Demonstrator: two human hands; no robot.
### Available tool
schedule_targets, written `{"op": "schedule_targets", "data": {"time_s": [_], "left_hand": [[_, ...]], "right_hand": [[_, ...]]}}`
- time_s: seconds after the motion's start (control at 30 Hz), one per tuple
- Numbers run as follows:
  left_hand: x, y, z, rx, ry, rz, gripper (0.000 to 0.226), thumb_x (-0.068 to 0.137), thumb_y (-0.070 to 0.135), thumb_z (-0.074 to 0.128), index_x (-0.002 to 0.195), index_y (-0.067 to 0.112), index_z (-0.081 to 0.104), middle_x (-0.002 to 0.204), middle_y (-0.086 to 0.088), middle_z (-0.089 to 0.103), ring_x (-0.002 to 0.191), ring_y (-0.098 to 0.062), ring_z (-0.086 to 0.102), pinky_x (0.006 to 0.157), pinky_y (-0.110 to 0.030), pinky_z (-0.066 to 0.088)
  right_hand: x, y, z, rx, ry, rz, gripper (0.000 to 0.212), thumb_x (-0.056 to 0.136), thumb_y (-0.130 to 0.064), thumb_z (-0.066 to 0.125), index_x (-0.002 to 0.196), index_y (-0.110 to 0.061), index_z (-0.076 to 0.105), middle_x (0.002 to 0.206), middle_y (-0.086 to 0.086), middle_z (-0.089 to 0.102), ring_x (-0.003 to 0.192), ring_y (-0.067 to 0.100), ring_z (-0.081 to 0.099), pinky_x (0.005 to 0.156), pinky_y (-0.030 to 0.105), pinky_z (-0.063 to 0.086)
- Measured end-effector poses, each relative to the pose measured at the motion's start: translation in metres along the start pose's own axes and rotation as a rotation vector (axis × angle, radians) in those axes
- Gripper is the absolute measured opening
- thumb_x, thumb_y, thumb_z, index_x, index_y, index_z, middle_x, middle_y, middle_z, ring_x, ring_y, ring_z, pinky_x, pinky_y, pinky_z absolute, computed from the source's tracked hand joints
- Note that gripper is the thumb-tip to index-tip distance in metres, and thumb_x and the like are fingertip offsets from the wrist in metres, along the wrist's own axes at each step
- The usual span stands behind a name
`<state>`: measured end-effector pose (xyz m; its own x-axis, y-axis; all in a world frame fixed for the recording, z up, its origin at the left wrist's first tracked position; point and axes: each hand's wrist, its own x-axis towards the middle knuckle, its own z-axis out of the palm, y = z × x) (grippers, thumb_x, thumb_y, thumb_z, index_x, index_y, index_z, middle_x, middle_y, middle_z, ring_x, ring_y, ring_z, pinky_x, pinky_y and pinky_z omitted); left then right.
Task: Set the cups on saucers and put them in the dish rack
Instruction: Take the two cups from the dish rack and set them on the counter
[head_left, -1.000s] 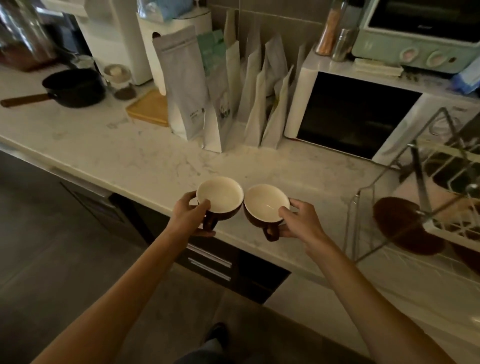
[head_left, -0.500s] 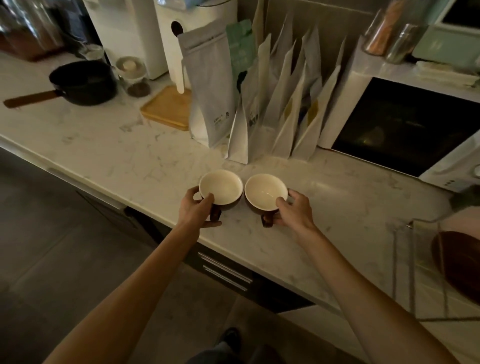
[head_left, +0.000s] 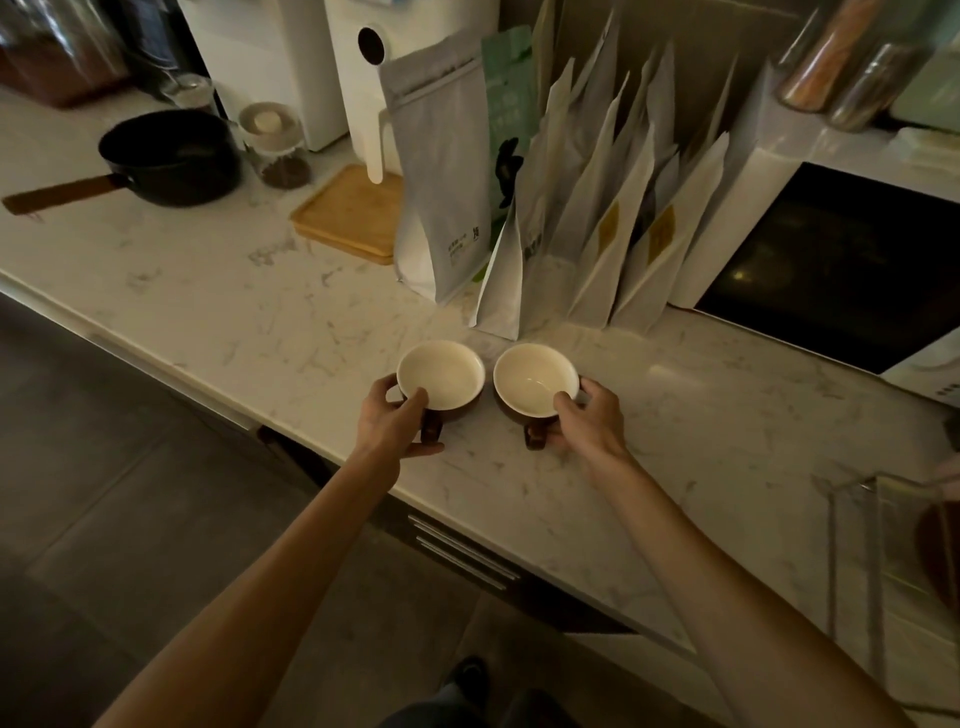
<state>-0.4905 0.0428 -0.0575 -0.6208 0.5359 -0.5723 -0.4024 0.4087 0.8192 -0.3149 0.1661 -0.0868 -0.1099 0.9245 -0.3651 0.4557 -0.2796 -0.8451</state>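
Two brown cups with cream insides sit side by side on the marble counter (head_left: 218, 291), handles pointing toward me. My left hand (head_left: 392, 423) grips the left cup (head_left: 441, 374) by its rim, thumb over the edge. My right hand (head_left: 589, 421) grips the right cup (head_left: 535, 379) the same way. The wire dish rack (head_left: 857, 545) shows at the far right edge, with a brown saucer (head_left: 940, 551) partly visible inside it.
Several upright paper pouches (head_left: 597, 223) stand just behind the cups. A microwave (head_left: 841, 260) sits to the right, a wooden tray (head_left: 353, 213), a glass jar (head_left: 275, 143) and a black saucepan (head_left: 166, 156) to the left. The counter's front edge runs diagonally below my hands.
Both hands have carried the cups left and forward, away from the dish rack, and lowered them onto the counter near the pouches. The view has swung left.
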Motion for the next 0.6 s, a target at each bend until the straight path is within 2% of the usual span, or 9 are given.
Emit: {"op": "schedule_targets", "data": {"time_s": [0.13, 0.27, 0.37, 0.53, 0.6], "left_hand": [[0.0029, -0.0019, -0.0015, -0.010, -0.006, 0.001, 0.054, 0.092, 0.019, 0.061, 0.141, 0.024, 0.038, 0.127, -0.017, 0.051, 0.097, -0.028, 0.061, 0.049, -0.039, 0.060], [0.0050, -0.0023, -0.0034, -0.021, -0.016, -0.003, 0.054, 0.092, 0.018, 0.060, 0.140, 0.024, 0.037, 0.126, -0.017, 0.051, 0.091, -0.024, 0.061, 0.051, -0.040, 0.060], [0.0060, -0.0035, -0.0037, -0.021, -0.014, -0.005, 0.054, 0.092, 0.018, 0.061, 0.140, 0.026, 0.037, 0.126, -0.016, 0.051, 0.095, -0.026, 0.061, 0.050, -0.040, 0.060], [0.0078, -0.0051, -0.0043, 0.009, -0.007, -0.002, 0.055, 0.092, 0.018, 0.060, 0.140, 0.027, 0.036, 0.127, -0.014, 0.051, 0.101, -0.027, 0.059, 0.051, -0.040, 0.059], [0.0089, -0.0053, -0.0043, 0.032, 0.000, 0.010, 0.053, 0.092, 0.017, 0.060, 0.139, 0.026, 0.037, 0.128, -0.014, 0.052, 0.103, -0.028, 0.060, 0.054, -0.039, 0.059]], "right_hand": [[0.0007, -0.0009, 0.0012, 0.003, 0.025, 0.002, 0.057, 0.068, -0.035, 0.056, 0.123, -0.023, 0.061, 0.116, 0.003, 0.066, 0.092, 0.028, 0.070, 0.077, 0.047, 0.061], [-0.0021, -0.0062, 0.0011, -0.023, 0.020, -0.005, 0.052, 0.075, -0.029, 0.058, 0.127, -0.020, 0.060, 0.119, 0.003, 0.065, 0.095, 0.028, 0.070, 0.081, 0.047, 0.061], [-0.0050, -0.0084, 0.0001, -0.037, 0.018, -0.013, 0.054, 0.077, -0.030, 0.057, 0.130, -0.018, 0.058, 0.121, 0.001, 0.064, 0.098, 0.027, 0.068, 0.085, 0.045, 0.059], [-0.0051, -0.0068, -0.0006, -0.025, -0.019, 0.008, 0.055, 0.080, -0.027, 0.056, 0.135, -0.019, 0.054, 0.119, 0.006, 0.066, 0.090, 0.029, 0.072, 0.079, 0.045, 0.062], [-0.0053, -0.0062, -0.0003, -0.031, -0.016, 0.008, 0.058, 0.073, -0.033, 0.054, 0.131, -0.022, 0.056, 0.116, 0.007, 0.068, 0.090, 0.030, 0.072, 0.081, 0.047, 0.061]]}}
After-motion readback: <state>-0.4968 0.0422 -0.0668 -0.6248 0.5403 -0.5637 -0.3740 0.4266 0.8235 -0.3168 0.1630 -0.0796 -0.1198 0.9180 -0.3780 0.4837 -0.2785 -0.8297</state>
